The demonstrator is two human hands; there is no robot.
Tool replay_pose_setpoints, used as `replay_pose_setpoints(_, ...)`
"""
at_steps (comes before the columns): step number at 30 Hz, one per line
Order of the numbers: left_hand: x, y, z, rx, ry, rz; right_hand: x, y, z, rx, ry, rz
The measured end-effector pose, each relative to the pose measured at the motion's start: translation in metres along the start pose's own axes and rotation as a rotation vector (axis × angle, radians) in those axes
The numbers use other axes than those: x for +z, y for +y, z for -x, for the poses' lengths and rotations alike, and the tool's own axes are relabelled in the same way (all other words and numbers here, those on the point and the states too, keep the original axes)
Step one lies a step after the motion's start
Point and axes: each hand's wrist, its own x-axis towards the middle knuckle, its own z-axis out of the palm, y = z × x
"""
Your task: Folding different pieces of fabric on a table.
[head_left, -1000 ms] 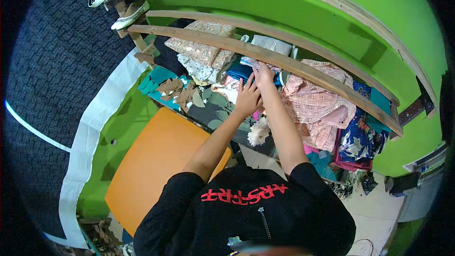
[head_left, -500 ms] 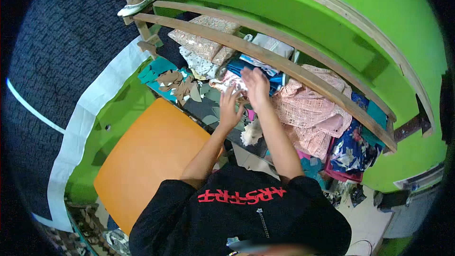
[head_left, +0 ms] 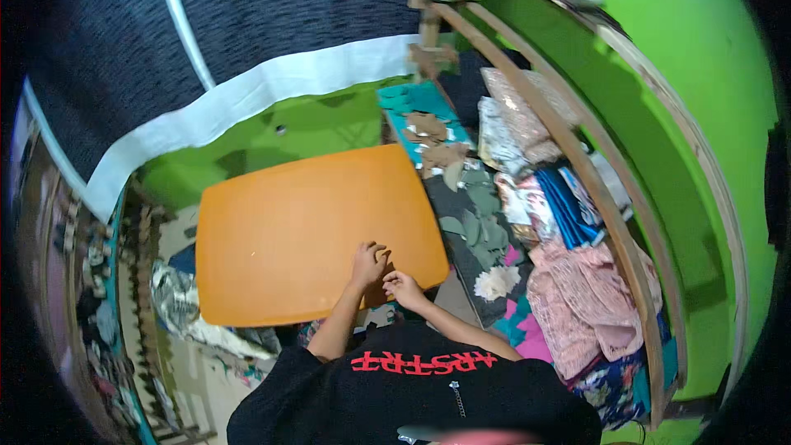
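Observation:
Both hands are over the near right part of an orange table (head_left: 313, 222) with a smooth, bare-looking top. My left hand (head_left: 370, 262) is above the table, its fingers bent but apart, with nothing visible in them. Just to its right and nearer me is my right hand (head_left: 405, 289), loosely curled at the table's near edge, fingers apart. No held thing shows in it. The two hands are close together. To their right, dark green cut fabric pieces (head_left: 484, 227) lie on a dark surface beside a cream fabric flower (head_left: 497, 283).
Brown pieces (head_left: 445, 156) lie on teal cloth (head_left: 412, 99) at the far end. Folded blue satin (head_left: 568, 206) and pink lace fabric (head_left: 581, 305) are stacked at right, under a wooden rail (head_left: 568, 140). A silvery bundle (head_left: 173, 297) lies left of the table.
My view has turned left, so the table now fills the middle. Both hands have left the fabric pile and come down to the table's near right edge, fingers more bent.

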Motion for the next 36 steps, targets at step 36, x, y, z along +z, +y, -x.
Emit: replay_pose_setpoints(36,-0.331,-0.296,0.376,-1.147,0.558,0.471,0.586,-0.043,-0.09,-0.638,-0.758,0.557)
